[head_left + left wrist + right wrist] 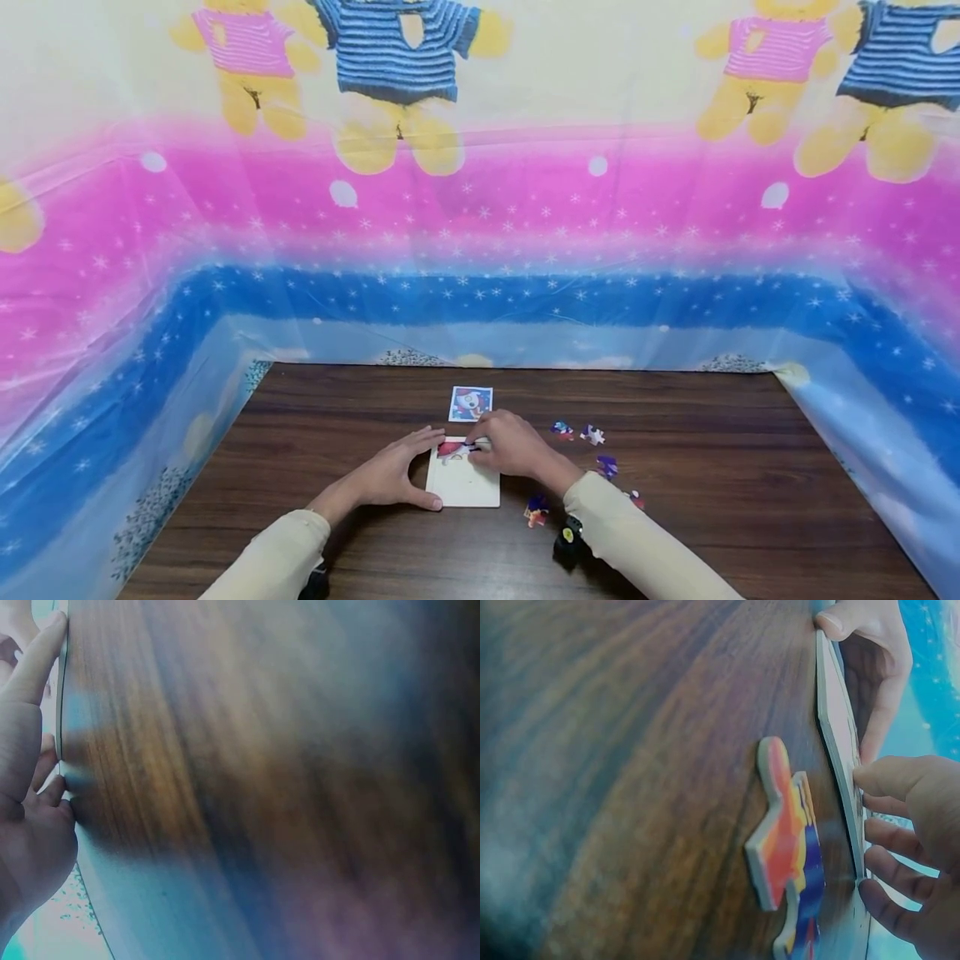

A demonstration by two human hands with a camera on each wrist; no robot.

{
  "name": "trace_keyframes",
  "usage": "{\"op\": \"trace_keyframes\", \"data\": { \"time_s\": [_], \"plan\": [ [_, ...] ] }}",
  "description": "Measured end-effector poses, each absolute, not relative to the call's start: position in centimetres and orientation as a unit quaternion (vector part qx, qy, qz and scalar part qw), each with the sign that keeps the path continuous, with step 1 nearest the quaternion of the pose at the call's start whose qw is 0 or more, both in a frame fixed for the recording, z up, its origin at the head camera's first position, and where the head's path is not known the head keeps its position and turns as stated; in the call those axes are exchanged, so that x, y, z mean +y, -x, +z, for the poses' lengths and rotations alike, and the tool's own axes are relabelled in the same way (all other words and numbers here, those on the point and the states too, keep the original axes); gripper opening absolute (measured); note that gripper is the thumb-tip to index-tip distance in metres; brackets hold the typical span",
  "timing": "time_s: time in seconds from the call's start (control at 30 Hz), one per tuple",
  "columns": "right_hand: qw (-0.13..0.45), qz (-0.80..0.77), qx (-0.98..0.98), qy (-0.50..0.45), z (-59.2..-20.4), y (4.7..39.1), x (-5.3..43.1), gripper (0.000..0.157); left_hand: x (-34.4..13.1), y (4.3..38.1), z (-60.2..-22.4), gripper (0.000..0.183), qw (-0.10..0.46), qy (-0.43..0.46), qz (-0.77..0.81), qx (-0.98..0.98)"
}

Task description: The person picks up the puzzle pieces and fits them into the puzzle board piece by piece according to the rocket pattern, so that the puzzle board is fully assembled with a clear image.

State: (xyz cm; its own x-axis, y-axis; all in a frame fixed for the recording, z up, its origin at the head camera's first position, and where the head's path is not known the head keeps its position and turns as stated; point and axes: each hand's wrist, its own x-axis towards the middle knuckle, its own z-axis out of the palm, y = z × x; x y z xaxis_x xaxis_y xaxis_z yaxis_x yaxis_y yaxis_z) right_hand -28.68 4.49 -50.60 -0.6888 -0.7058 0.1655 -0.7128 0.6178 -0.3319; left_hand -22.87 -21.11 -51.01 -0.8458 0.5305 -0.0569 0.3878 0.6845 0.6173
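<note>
Puzzle board, a pale rectangular cardboard tray [463,487], lay flat on the dark wood-grain table [750,467] near its front middle, with the left hand [390,477] bracing its nine o'clock edge, fingers straight along the rim and thumb at the near corner, holding nothing in a curl. At the tray's twelve o'clock end the right hand [513,447] pressed on a red and white jigsaw piece [452,450], its fingers bent over the spot; whether that grip pinched the piece or merely pushed it down could not be told from the head view. Seating such a piece well probably called for keeping the tray pinned so it could not slide, lining the tabs up first, then pressing flat with the fingertips rather than forcing one edge. One small square reference picture card [471,403] sat just beyond the tray at twelve o'clock. About five loose pieces were scattered on the table: two at two o'clock [562,430], one purple at three o'clock [607,466], one near the right sleeve [637,499], and one orange and blue piece [536,510] at five o'clock, seen close and on edge in the right wrist view [784,847]. Two hands, one tray, one card.
</note>
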Motion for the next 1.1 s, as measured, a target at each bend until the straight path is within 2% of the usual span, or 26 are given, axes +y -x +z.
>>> {"op": "trace_keyframes", "data": {
  "time_s": [0.5,0.67,1.1],
  "plan": [
    [0.011,0.209,-0.884,-0.417,-50.7,28.7,5.1,0.025,-21.1,22.8,-51.2,0.102,0.118,-0.250,0.312,0.909],
    [0.004,0.267,-0.876,-0.401,-49.9,28.3,7.0,0.027,-21.1,22.8,-51.2,0.102,0.116,-0.249,0.311,0.910],
    [0.051,0.318,-0.885,-0.335,-48.7,27.9,13.4,0.034,-21.0,22.9,-51.1,0.104,0.110,-0.253,0.305,0.911]
  ]
}}
